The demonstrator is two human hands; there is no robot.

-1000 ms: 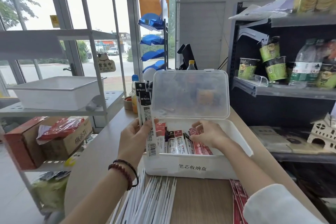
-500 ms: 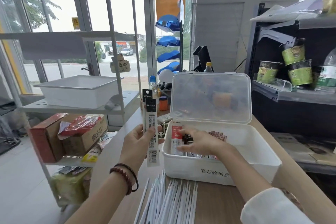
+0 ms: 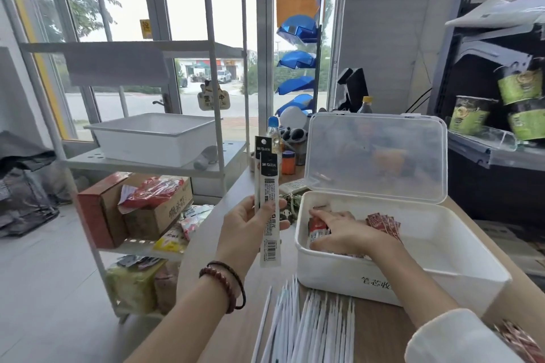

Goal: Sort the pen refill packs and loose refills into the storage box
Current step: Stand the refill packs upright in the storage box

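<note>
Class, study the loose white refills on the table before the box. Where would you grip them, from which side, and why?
Probably grip the loose refills across the bundle behind the tips, from above, thumb one side and fingers the other. They lie flat, side by side, and their far tips nearly meet the box, blocking an end-on approach.

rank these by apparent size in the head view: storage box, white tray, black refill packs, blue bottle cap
1. storage box, though it is nearest, which inflates it
2. white tray
3. black refill packs
4. blue bottle cap
</note>
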